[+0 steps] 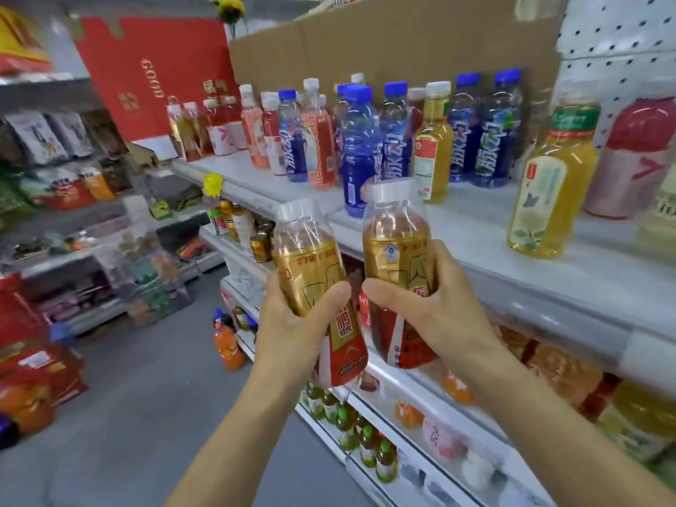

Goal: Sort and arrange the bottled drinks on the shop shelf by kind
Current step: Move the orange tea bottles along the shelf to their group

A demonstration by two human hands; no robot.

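holding in the left hand [292,323] a first gold-and-red bottle [311,258], with the thumb across the front of the label and the fingers wrapped round the back. holding in the right hand [420,309] a second gold-and-red bottle [397,250] (the same kind, judging by the label), clasped firmly in the same way. both kept nearly upright in the air, just beside each other, in front of the edge of the top shelf [548,272] and not standing on it. on that shelf, further back, standing mixed: blue bottles [358,155] with blue caps, a slim yellow bottle [433,148] between them, a large yellow bottle [552,188] nearer at the right, a pink-red bottle [633,155] just beside it, and to the left several red and orange bottles [322,151]. propped behind the row, a brown cardboard sheet [402,49]; left of it, a red carton [146,75]. down on the floor beside the shelving, standing alone, an orange soda bottle [226,345] with a blue top.
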